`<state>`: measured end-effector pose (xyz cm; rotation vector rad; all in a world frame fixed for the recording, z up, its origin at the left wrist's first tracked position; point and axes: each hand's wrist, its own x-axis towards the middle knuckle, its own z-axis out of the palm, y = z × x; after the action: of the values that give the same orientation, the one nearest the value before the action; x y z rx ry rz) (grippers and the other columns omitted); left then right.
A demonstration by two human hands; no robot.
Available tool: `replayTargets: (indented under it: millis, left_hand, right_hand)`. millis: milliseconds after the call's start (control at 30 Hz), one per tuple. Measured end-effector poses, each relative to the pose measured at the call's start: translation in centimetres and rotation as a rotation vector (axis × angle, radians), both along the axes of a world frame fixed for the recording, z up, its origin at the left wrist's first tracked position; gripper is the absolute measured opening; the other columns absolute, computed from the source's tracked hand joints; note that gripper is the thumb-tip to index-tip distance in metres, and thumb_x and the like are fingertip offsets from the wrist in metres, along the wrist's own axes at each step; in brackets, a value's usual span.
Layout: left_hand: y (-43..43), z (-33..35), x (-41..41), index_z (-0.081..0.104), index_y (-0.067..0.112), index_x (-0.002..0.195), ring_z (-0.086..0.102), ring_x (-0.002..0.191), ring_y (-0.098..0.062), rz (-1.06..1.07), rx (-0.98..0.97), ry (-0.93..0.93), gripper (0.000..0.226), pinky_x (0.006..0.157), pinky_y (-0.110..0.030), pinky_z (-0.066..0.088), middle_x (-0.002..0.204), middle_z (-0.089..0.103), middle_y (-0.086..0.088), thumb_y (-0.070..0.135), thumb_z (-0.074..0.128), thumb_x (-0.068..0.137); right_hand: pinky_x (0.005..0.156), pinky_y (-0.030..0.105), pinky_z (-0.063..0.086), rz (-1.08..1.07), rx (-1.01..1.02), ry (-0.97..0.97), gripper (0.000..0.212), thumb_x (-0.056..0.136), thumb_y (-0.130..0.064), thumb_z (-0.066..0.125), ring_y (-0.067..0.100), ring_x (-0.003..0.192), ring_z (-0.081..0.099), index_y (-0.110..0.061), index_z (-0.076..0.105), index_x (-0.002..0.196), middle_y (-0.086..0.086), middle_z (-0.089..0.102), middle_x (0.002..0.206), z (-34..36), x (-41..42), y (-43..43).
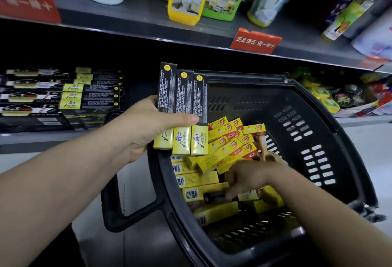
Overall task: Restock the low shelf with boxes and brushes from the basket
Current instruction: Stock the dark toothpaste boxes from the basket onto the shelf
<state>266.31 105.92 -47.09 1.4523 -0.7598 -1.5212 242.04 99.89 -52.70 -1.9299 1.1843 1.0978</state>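
My left hand (148, 126) grips three long black-and-yellow boxes (182, 109) side by side, upright, above the left rim of the black basket (318, 139). My right hand (246, 177) reaches down into the basket among several yellow boxes (224, 143) and its fingers close round a dark box (216, 196) lying there. A wooden brush handle (264, 150) sticks up just behind that hand. On the low shelf (42, 137) to the left lie stacked black-and-yellow boxes (93, 94) and packaged brushes (27, 97).
The basket's handle (114, 203) hangs on its left side over the pale floor. An upper shelf (169, 31) with cleaner bottles and red price tags overhangs the low shelf. Assorted colourful packets (339, 97) lie on the low shelf at the right.
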Motion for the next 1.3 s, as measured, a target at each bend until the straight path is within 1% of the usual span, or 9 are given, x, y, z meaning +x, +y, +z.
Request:
replayTargets:
  millis: [133,267,400,500,733,867,1033,1200,1300]
  left_hand:
    - [0.1,0.1,2.1,0.062,0.017,0.108,0.073,0.079,-0.019,0.045,0.025,0.041,0.085,0.072,-0.035,0.057,0.085,0.076,-0.002,0.031,0.083,0.027]
    - [0.8,0.3,4.6,0.060,0.013,0.105,0.073,0.066,-0.019,0.062,0.062,0.116,0.063,0.046,-0.028,0.054,0.079,0.075,-0.007,0.023,0.081,0.046]
    - [1.5,0.6,6.6,0.059,0.013,0.108,0.073,0.072,-0.021,0.085,0.044,0.130,0.068,0.049,-0.031,0.056,0.084,0.076,-0.008,0.024,0.081,0.044]
    - [2.6,0.5,8.2,0.063,0.015,0.105,0.073,0.070,-0.020,0.127,0.021,0.141,0.065,0.048,-0.031,0.055,0.084,0.076,-0.007,0.025,0.079,0.043]
    - [5.7,-2.5,13.5,0.060,0.006,0.103,0.070,0.055,-0.020,0.336,0.111,0.091,0.059,0.040,-0.027,0.050,0.072,0.074,-0.010,0.023,0.079,0.049]
    - [5.2,-4.2,17.6,0.049,0.008,0.126,0.061,0.109,-0.033,0.474,0.152,0.009,0.104,0.092,-0.050,0.049,0.115,0.066,-0.013,0.030,0.094,0.035]
    - [4.7,-7.7,20.7,0.055,0.013,0.117,0.061,0.105,-0.032,0.570,0.164,-0.136,0.073,0.099,-0.050,0.044,0.110,0.067,-0.008,0.024,0.089,0.054]
    - [2.6,-9.2,21.5,0.044,0.011,0.135,0.056,0.112,-0.027,0.611,0.119,-0.221,0.090,0.096,-0.038,0.044,0.125,0.059,-0.008,0.030,0.087,0.058]
    - [1.5,-9.5,21.8,0.041,0.013,0.136,0.054,0.115,-0.027,0.621,0.129,-0.219,0.093,0.095,-0.038,0.043,0.129,0.056,-0.007,0.036,0.086,0.059]
  right_hand:
    - [0.083,0.021,0.040,-0.500,-0.084,-0.507,0.051,0.065,-0.060,0.065,0.006,0.106,0.054,-0.045,0.056,0.113,-0.018,0.060,0.106,7.4,1.2,-1.7]
    - [0.092,0.036,0.050,-0.792,0.135,-1.052,0.066,0.074,-0.029,0.071,0.022,0.107,0.064,-0.032,0.044,0.134,0.000,0.067,0.116,9.6,6.4,-1.2]
    - [0.065,0.033,0.055,-0.748,0.117,-1.078,0.071,0.086,-0.021,0.063,0.019,0.089,0.069,-0.044,0.024,0.141,0.002,0.067,0.114,9.4,12.6,-0.9]
    - [0.064,0.034,0.056,-0.805,0.130,-1.104,0.064,0.085,-0.018,0.063,0.019,0.086,0.068,-0.036,0.034,0.139,0.007,0.061,0.121,9.2,15.8,-1.2]
    - [0.053,0.026,0.053,-0.811,0.137,-1.001,0.058,0.078,-0.017,0.073,0.014,0.057,0.067,-0.015,0.036,0.123,0.006,0.068,0.082,7.5,21.1,-2.3]
    - [0.049,0.021,0.050,-0.847,0.153,-0.976,0.050,0.076,-0.027,0.075,0.013,0.057,0.062,-0.022,0.043,0.113,0.003,0.067,0.078,5.9,25.0,-3.1]
    - [0.043,0.016,0.045,-0.917,0.071,-0.993,0.025,0.077,-0.028,0.076,0.014,0.058,0.060,-0.021,0.057,0.092,0.002,0.067,0.081,3.1,29.2,-5.1]
    - [0.064,0.024,0.057,-1.043,-0.023,-1.043,0.062,0.070,-0.024,0.082,0.014,0.087,0.066,-0.005,0.054,0.123,0.005,0.059,0.123,0.4,32.0,-8.5]
    - [0.085,0.029,0.055,-0.964,-0.117,-0.960,0.069,0.068,-0.034,0.082,0.009,0.093,0.063,-0.004,0.053,0.124,0.003,0.057,0.126,-1.4,33.7,-10.6]
